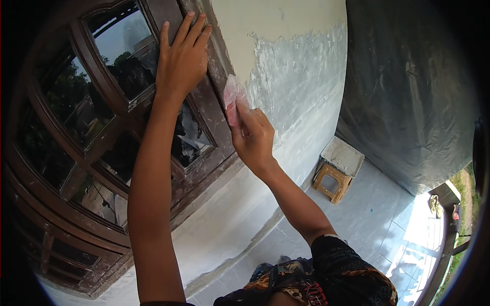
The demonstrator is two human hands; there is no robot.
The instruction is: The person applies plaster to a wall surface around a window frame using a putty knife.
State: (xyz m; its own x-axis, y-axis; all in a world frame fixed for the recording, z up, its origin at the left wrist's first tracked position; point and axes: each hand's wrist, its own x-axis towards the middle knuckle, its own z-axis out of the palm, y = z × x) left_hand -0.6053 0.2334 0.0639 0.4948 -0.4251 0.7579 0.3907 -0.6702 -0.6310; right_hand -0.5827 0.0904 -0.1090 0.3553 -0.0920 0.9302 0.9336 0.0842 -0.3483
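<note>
My left hand [182, 64] lies flat on the dark brown wooden window frame [166, 19], its fingers stretched out and pointing up along the frame's right side. Lower and to the right, my right hand [255, 137] grips a pink putty scraper [235, 94] smeared with white. The scraper is at the seam where the frame meets the wall [301, 81]; whether its edge touches there I cannot tell. Around it the wall is patchy, with cream paint above and streaked grey-white below. My right fingers hide the scraper's lower part.
White-smeared tray [343, 154] beside a small tan stool [332, 182] stands by the wall's foot on grey floor tiles [365, 219]. A large dark plastic sheet [408, 86] hangs at the right. Glass panes [125, 53] fill the window. Sunlit ground [421, 229] shows at far right.
</note>
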